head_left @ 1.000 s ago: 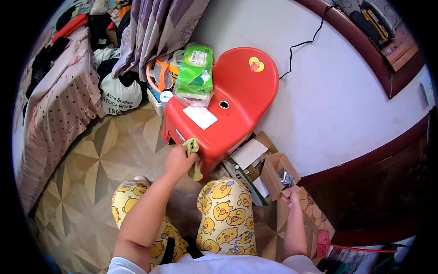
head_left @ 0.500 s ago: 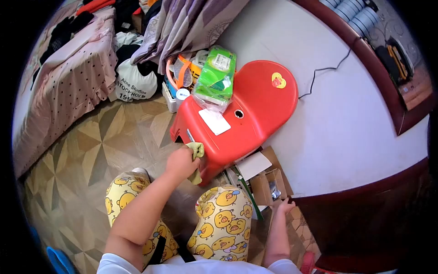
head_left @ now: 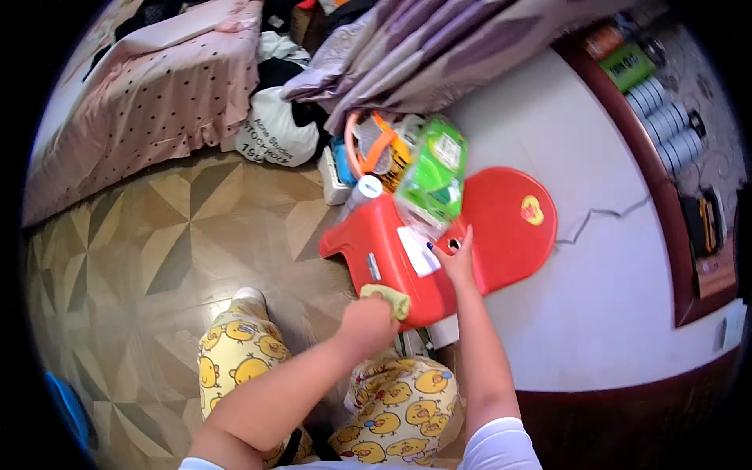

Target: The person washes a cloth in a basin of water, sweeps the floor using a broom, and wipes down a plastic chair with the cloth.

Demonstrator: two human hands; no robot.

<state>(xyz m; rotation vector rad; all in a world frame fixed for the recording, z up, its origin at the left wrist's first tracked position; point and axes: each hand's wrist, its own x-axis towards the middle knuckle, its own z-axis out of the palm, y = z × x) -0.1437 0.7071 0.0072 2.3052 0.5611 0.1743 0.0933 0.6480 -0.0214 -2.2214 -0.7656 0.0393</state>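
Observation:
A red plastic chair [head_left: 513, 235] with a rounded backrest and a yellow sticker stands ahead of me. My left hand [head_left: 370, 323] is closed around a pale yellow-green cloth [head_left: 388, 301], which lies against the chair's near edge. Over the seat, my right hand [head_left: 457, 257] has thumb and fingers apart beside the round hole. A white card [head_left: 418, 251] lies on the seat just left of that hand. The green plastic-wrapped pack [head_left: 439, 168] rests at the seat's far side, just beyond my right fingertips; whether they touch it I cannot tell.
Behind the chair are a white-lidded container [head_left: 365, 192] and a basket of mixed items [head_left: 380, 145]. A white printed bag [head_left: 276, 133] sits by the pink-draped bed [head_left: 172, 102]. A purple curtain [head_left: 423, 55] hangs behind. At right is a dark red ledge [head_left: 638, 168].
My right hand has come up from the cardboard box at lower right to above the seat. The left hand still grips the cloth at the chair's edge. The view has shifted.

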